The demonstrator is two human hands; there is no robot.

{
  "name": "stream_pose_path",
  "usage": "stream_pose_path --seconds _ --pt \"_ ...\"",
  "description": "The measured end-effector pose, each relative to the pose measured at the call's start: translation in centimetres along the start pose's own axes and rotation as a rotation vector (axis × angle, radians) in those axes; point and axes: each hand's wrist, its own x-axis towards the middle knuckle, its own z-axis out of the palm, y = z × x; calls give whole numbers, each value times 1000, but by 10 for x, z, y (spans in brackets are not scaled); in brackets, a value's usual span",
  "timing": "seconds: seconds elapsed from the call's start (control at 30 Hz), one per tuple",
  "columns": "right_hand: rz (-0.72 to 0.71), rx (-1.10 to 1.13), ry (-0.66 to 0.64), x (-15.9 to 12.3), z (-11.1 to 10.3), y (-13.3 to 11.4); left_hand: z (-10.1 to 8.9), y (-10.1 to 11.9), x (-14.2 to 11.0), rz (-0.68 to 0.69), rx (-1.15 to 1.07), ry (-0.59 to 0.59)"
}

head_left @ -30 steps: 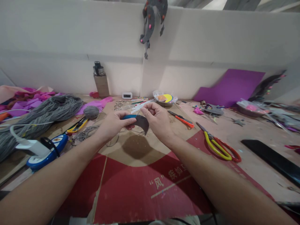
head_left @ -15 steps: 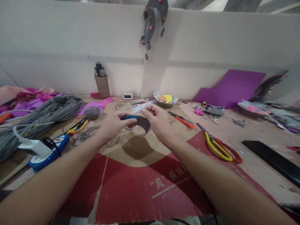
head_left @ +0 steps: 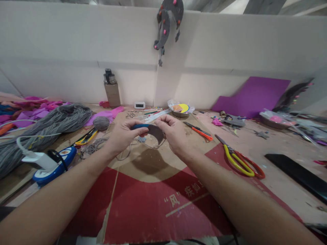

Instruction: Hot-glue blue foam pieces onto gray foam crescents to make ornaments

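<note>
Both my hands hold one dark grey crescent-shaped felt piece (head_left: 155, 132) with a blue edge, raised a little above the cardboard sheet (head_left: 153, 190). My left hand (head_left: 123, 135) pinches its blue left end between thumb and fingers. My right hand (head_left: 172, 132) is closed on the piece's upper right part, fingers curled over it. A thin grey thread (head_left: 127, 153) hangs down from the piece to the cardboard.
Yellow-and-red scissors (head_left: 241, 160) and an orange cutter (head_left: 200, 131) lie to the right. Grey yarn bundle (head_left: 43, 127), a yarn ball (head_left: 101, 123), a blue device with white charger (head_left: 48, 161) lie left. A bottle (head_left: 111, 89), bowl (head_left: 180, 109), purple sheet (head_left: 252, 97) stand by the wall.
My hands and the felt piece have stayed almost in place; the piece has tilted flatter, and the view has shifted slightly.
</note>
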Motion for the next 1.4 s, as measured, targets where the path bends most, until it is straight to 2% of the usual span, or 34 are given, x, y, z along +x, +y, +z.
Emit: stream_pose_path --seconds 0.17,0.37,0.57,0.77,1.1,1.17,1.27,1.33,1.4 --pt "132 132 -80 1 -2 -6 0 0 0 -15 -54 19" --pt "305 296 -253 2 -5 -5 -2 -3 2 34 -133 20" --pt "327 379 -371 1 -7 -4 -6 -15 5 167 -170 42" --pt "369 339 -370 1 -5 -7 -8 -16 5 209 -138 90" --pt "365 240 -465 -1 -6 -7 -15 -7 3 387 -64 -1" --pt "331 214 -431 -2 -5 -7 -15 -10 4 431 -41 14" --pt "208 166 -312 -3 -2 -7 -11 -16 7 449 -26 82" --pt "120 136 -228 -3 0 -7 -6 -20 8 374 -72 169" --pt "68 112 -140 -3 1 -6 0 -21 8 230 -157 231"
